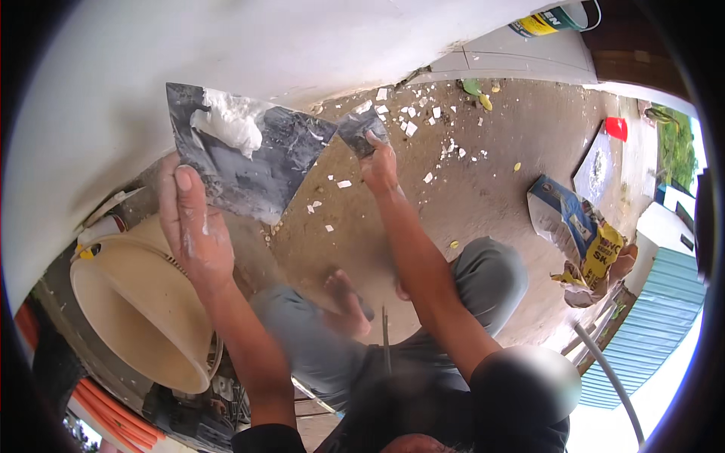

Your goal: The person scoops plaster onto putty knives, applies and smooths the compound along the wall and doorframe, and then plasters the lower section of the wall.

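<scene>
My left hand (198,223), dusted white, grips the lower-left part of a large grey metal plate (279,166), which carries a lump of white paste (230,121) near its upper edge. Held in my right hand (377,166) is a smaller grey scraper blade (356,122), smeared white, at the plate's right corner; whether the two touch I cannot tell. Both tools are held up in front of a white wall (113,75). The fingers behind the large plate are hidden.
Crouching legs (487,279) are below. Around are a beige bucket (128,309), orange hoses (106,415), white chips (411,128) on the concrete floor (423,211), a torn sack (574,226), a pale board (593,166), a red container (615,128) and a green paint pail (547,21).
</scene>
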Available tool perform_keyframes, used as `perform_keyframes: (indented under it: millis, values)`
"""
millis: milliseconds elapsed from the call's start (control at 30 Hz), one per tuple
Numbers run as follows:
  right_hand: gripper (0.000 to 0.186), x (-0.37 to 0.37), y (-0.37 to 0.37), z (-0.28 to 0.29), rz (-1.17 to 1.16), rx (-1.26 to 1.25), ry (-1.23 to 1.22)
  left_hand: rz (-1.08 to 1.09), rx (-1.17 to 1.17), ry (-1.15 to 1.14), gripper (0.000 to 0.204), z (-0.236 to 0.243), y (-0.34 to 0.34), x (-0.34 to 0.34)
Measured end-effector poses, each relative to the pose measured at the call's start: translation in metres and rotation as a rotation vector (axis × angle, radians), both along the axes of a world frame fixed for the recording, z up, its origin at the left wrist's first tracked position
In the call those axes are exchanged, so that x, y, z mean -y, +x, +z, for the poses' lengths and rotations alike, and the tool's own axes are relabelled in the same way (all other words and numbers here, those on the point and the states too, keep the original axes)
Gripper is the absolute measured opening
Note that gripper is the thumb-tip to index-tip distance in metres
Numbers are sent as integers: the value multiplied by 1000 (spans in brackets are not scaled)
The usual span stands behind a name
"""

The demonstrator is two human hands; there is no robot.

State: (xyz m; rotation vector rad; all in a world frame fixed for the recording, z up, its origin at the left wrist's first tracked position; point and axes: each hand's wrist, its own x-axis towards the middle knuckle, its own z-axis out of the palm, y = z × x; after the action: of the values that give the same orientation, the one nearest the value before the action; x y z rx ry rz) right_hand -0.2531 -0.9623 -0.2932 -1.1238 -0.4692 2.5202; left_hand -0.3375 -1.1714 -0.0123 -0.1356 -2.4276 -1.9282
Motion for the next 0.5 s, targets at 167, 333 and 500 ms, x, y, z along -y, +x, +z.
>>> perform_keyframes:
  millis: [167,333,500]
  values:
    - [31,1,-22,-44,-88,37,-9,139,107,37,40,-3,6,-2]
    - [28,6,-39,-65,-163,32,-2,-52,158,188,46,-6,3,18]
    - [20,1,-53,-76,-201,82,81,-66,-158,-191,41,-24,5,55]
